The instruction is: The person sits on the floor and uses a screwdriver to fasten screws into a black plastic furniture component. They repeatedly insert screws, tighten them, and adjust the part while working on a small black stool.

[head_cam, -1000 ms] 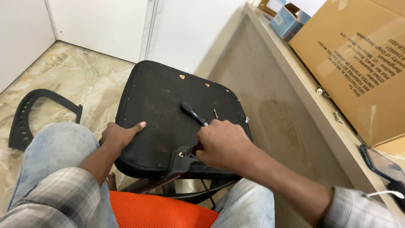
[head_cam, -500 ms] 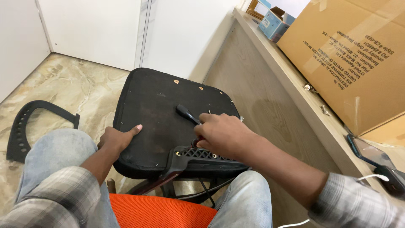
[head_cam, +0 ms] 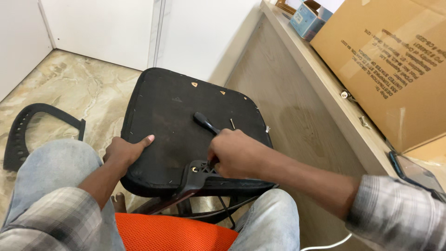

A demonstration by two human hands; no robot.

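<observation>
The seat (head_cam: 176, 125), a black padded chair seat turned underside up, lies across the person's knees in the middle of the head view, its far edge pointing toward the white wall and its right edge just beside the wooden side panel of the table (head_cam: 297, 121). The left hand (head_cam: 123, 151) rests on the near left edge of the seat, palm down, fingers wrapped over the rim and thumb stretched flat along the black fabric. The right hand (head_cam: 237, 153) is closed in a fist around a tool (head_cam: 206, 123); only the black handle end projects upward and to the left from the fist, and the working end is hidden under the hand. Directly below the fist sits a black plastic bracket (head_cam: 197, 172) with a screw head showing, fixed at the near edge of the seat. A small loose screw (head_cam: 232, 123) lies on the fabric just beside the tool handle. On the marble floor at left, well apart from the seat, lies a curved black armrest (head_cam: 28, 130). A large cardboard box (head_cam: 395, 65) and a small blue box (head_cam: 307, 18) stand on the table top. A phone (head_cam: 413, 174) lies at the right near the box.
</observation>
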